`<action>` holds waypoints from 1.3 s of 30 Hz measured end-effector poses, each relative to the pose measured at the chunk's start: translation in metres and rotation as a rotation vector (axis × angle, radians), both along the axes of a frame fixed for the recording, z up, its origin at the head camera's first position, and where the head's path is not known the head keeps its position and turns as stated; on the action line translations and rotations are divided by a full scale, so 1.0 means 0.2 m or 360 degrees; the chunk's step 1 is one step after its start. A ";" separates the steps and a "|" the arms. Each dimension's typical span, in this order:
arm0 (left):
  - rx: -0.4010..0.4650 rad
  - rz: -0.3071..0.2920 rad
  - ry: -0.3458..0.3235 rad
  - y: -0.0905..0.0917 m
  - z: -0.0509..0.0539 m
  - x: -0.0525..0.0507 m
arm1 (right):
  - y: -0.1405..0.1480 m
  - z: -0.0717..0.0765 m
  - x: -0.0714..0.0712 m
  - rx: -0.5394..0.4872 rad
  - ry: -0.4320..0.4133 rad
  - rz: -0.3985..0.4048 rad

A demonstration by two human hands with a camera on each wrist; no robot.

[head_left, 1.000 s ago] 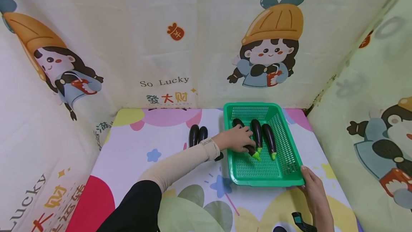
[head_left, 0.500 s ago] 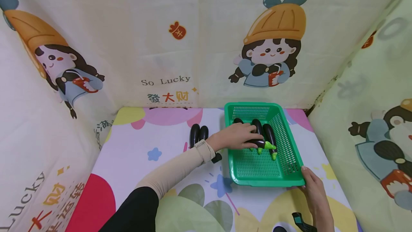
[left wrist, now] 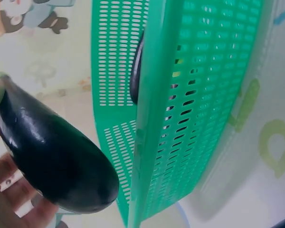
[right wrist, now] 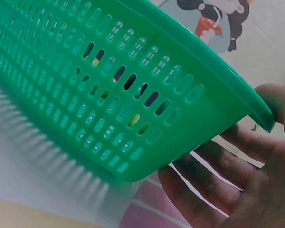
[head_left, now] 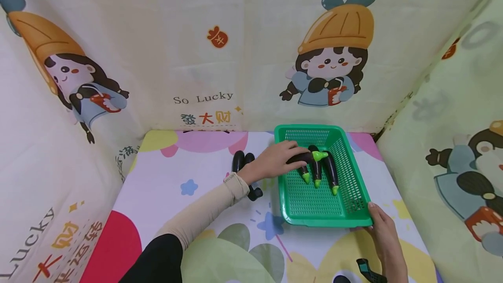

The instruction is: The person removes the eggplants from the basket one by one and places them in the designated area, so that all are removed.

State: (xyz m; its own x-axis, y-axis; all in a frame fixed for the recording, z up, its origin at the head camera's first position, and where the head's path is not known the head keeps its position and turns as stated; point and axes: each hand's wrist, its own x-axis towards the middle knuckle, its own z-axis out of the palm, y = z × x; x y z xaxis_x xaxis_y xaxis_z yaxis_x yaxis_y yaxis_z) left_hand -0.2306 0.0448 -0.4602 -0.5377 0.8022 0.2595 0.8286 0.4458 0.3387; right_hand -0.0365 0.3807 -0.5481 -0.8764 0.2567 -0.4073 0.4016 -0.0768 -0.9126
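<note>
My left hand point(head_left: 273, 160) holds a dark purple eggplant point(head_left: 302, 158) with a green stem, over the left rim of the green plastic basket point(head_left: 310, 217). In the left wrist view this eggplant point(left wrist: 57, 147) lies between thumb and fingers, apart from the basket wall. Three more eggplants rest side by side in the basket, including the right one point(head_left: 331, 171); the held one partly covers the others. My right hand point(head_left: 385, 239) grips the basket's near right corner. The right wrist view shows its thumb over the rim and its fingers point(right wrist: 218, 166) spread underneath.
Left of the basket, dark eggplants point(head_left: 237, 160) lie on the patterned tablecloth point(head_left: 157, 195), partly behind my left forearm. A printed cloth wall point(head_left: 259, 56) stands behind the table, with more cloth on both sides. A black strap-like object point(head_left: 369, 272) is near my right wrist.
The left hand has lifted the eggplant from among those in the basket and drawn it left and back toward the rim. The right hand stays at the corner.
</note>
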 end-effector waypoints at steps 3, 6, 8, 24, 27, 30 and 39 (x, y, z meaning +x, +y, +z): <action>0.0104 0.0101 -0.0184 -0.04 0.01 0.00 | 0.00 0.00 0.00 -0.0025 0.0021 -0.0004; 0.0200 0.0209 -0.0412 -0.09 0.03 0.01 | 0.01 0.00 0.00 -0.0029 0.0029 0.0003; 0.0269 0.0269 -0.0563 -0.13 0.04 0.01 | 0.01 0.00 0.00 -0.0037 0.0033 -0.0001; 0.0596 0.0745 -0.1277 -0.41 -0.02 -0.03 | 0.02 0.00 0.00 -0.0002 0.0042 0.0008; 0.0666 0.0845 -0.1426 -0.46 -0.04 -0.05 | 0.02 -0.01 0.00 -0.0012 0.0053 0.0009; 0.0728 0.0923 -0.1529 -0.51 -0.06 -0.06 | 0.02 -0.01 0.00 -0.0028 0.0059 0.0005; 0.0791 0.1122 -0.1657 -0.64 -0.13 -0.06 | 0.02 -0.01 0.00 -0.0050 0.0082 -0.0005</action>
